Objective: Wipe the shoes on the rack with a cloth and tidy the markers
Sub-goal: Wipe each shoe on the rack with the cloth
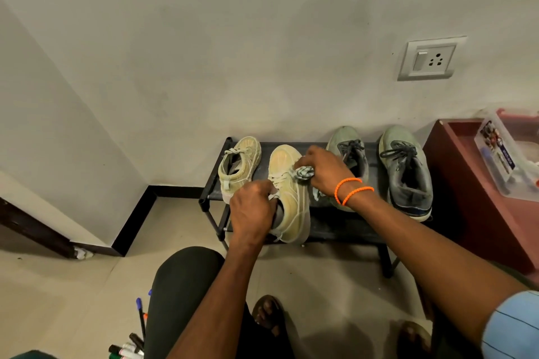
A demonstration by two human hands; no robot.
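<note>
Markers (128, 351) lie on the floor by the knee. Left hand (252, 210) grips the heel of a grubby cream sneaker (288, 198) on the black rack (344, 227), right hand (323, 170) pinching a balled cloth (303, 173) against its laces (pretty dusty).

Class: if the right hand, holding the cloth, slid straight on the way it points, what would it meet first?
The right hand points left across the rack, cloth already on the beige shoe. Beyond it, the other beige shoe likely comes next, though depth is unclear.
</note>
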